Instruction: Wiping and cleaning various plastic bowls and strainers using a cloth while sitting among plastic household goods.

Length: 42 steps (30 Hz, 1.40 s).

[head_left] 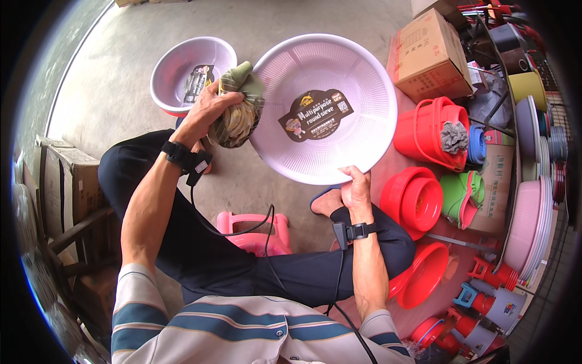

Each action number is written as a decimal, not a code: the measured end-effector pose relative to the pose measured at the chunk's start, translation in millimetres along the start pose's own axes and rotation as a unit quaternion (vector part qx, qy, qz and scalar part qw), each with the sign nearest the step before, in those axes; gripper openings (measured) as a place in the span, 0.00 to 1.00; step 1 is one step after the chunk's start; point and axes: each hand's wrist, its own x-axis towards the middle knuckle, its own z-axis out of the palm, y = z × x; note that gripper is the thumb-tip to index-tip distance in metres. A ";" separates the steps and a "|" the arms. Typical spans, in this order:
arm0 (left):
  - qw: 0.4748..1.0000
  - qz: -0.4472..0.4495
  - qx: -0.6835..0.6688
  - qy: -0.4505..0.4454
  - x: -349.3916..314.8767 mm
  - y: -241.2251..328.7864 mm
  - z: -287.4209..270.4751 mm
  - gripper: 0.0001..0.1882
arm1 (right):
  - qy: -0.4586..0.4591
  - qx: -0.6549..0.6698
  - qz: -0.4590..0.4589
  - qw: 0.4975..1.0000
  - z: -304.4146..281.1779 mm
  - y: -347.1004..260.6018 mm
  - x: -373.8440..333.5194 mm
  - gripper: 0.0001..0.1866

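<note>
The left hand (206, 112) was clenched around a bunched rag (238, 109) pressed against the round white sieve (324, 106); the right hand (356, 188) gripped the sieve's lower rim.

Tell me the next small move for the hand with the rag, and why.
Probably bring the left hand and its bunched rag onto the inside of the pale round sieve. The rag sits at the sieve's left rim, and the right hand grips the near rim, tilting the bowl open toward the person.

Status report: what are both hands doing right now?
Left hand grips a bunched cloth against the sieve's rim. Right hand holds the pale round sieve by its lower rim. Nothing blocks the sieve.
</note>
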 end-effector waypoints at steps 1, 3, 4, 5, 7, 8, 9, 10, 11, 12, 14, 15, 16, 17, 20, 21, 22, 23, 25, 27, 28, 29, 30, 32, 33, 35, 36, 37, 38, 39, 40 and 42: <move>1.000 0.001 0.000 -0.001 1.2 -0.3 -1.6 0.28 | 0.000 0.000 -0.002 1.000 -0.7 0.0 0.5 0.26; 0.999 0.009 -0.030 0.014 2.8 -1.2 -6.3 0.28 | -0.002 0.004 0.012 1.000 -2.2 1.0 1.9 0.27; 0.999 0.010 -0.029 0.014 5.1 -4.4 -10.3 0.28 | -0.002 0.004 0.011 1.000 -2.4 1.6 2.6 0.27; 0.999 0.005 -0.018 0.031 9.1 -9.2 -14.8 0.27 | -0.004 0.010 0.013 1.000 -2.4 2.2 3.5 0.27; 0.999 0.000 -0.006 0.047 11.6 -10.1 -15.6 0.27 | -0.004 0.016 0.014 1.000 -1.3 1.0 3.1 0.27; 0.999 0.004 -0.006 0.045 10.2 -10.0 -15.5 0.27 | -0.001 0.015 0.012 1.000 -0.4 0.7 2.5 0.28; 0.999 0.009 -0.005 0.042 9.0 -8.7 -14.6 0.27 | 0.002 0.015 0.009 1.000 0.6 -0.5 2.0 0.28; 0.999 0.010 -0.005 0.042 8.3 -7.6 -13.4 0.27 | 0.002 0.016 0.008 1.000 0.0 -0.5 2.3 0.28; 0.999 0.008 0.000 0.038 7.4 -6.3 -11.7 0.24 | 0.000 0.012 0.007 1.000 -1.4 0.3 2.8 0.28; 0.999 0.006 0.005 0.033 4.9 -4.2 -8.2 0.22 | -0.003 0.008 0.006 1.000 -2.7 1.1 3.0 0.28; 0.999 0.032 -0.012 0.019 -1.6 4.2 -0.7 0.22 | -0.004 0.004 0.005 1.000 -5.7 2.5 3.3 0.28; 0.999 0.036 0.001 0.022 -3.1 5.8 0.1 0.22 | -0.005 -0.001 0.005 1.000 -5.8 2.5 3.3 0.28; 0.999 0.039 0.014 0.025 -3.5 6.6 0.5 0.22 | -0.006 -0.001 0.005 1.000 -6.0 2.6 3.3 0.28; 0.999 0.040 0.014 0.024 -3.2 6.3 0.5 0.22 | -0.005 -0.001 0.009 1.000 -6.3 2.8 3.2 0.27; 0.999 0.027 0.017 0.031 -1.5 1.7 -1.6 0.22 | -0.003 -0.002 0.012 1.000 -1.2 1.8 2.7 0.26; 0.999 0.017 0.014 0.034 0.1 -0.6 -1.9 0.23 | -0.001 -0.002 0.010 1.000 0.4 1.1 2.4 0.26; 0.999 0.007 0.010 0.038 1.1 -2.4 -2.1 0.23 | -0.002 -0.002 0.010 1.000 -0.1 1.7 2.9 0.26; 0.999 0.007 0.010 0.039 1.6 -3.5 -2.3 0.23 | -0.003 -0.004 0.010 1.000 -1.8 3.1 3.5 0.26; 0.999 0.000 -0.001 0.036 3.4 -5.6 -1.0 0.23 | -0.004 -0.006 0.008 1.000 -4.3 3.9 3.9 0.26; 0.999 0.009 0.006 0.030 3.0 -7.4 -1.0 0.23 | -0.008 -0.010 -0.001 1.000 -4.2 3.7 3.3 0.25; 0.999 0.017 0.014 0.024 2.8 -8.4 -1.4 0.22 | -0.009 -0.010 -0.001 1.000 -2.9 3.0 2.6 0.25; 0.999 0.018 0.014 0.024 3.9 -10.6 -2.1 0.22 | -0.007 -0.013 -0.004 1.000 -1.6 2.3 1.7 0.25; 1.000 0.019 0.011 0.021 5.3 -14.0 -3.2 0.22 | -0.006 -0.016 -0.006 1.000 -0.1 1.5 0.7 0.26; 1.000 0.022 0.009 0.019 6.1 -18.0 -4.3 0.22 | -0.008 -0.017 -0.008 1.000 -1.0 2.2 0.3 0.26; 1.000 0.020 0.011 0.016 6.9 -20.4 -4.8 0.22 | -0.007 -0.019 -0.010 1.000 -0.4 2.1 0.2 0.27; 1.000 0.017 0.013 0.013 7.1 -22.3 -5.6 0.22 | -0.010 -0.022 -0.010 1.000 1.3 2.5 -0.2 0.27; 1.000 0.022 0.007 0.009 6.5 -21.6 -3.9 0.22 | -0.012 -0.023 -0.013 1.000 1.5 2.1 -0.8 0.28; 1.000 0.026 0.001 0.005 6.0 -20.9 -2.5 0.23 | -0.012 -0.023 -0.013 1.000 1.0 2.2 -0.9 0.28; 1.000 0.026 0.002 0.005 5.5 -20.1 -1.6 0.23 | -0.011 -0.021 -0.013 1.000 0.3 2.7 -0.8 0.28; 1.000 0.028 0.004 0.004 4.7 -18.9 -1.1 0.23 | -0.011 -0.020 -0.013 1.000 -0.3 3.2 -0.7 0.28; 1.000 0.030 0.006 0.002 4.2 -18.4 -0.7 0.23 | -0.011 -0.020 -0.014 1.000 -1.7 3.9 -0.1 0.28; 0.999 0.032 0.019 0.000 6.0 -19.8 -1.2 0.23 | -0.015 -0.027 -0.014 0.999 -2.6 3.9 1.1 0.28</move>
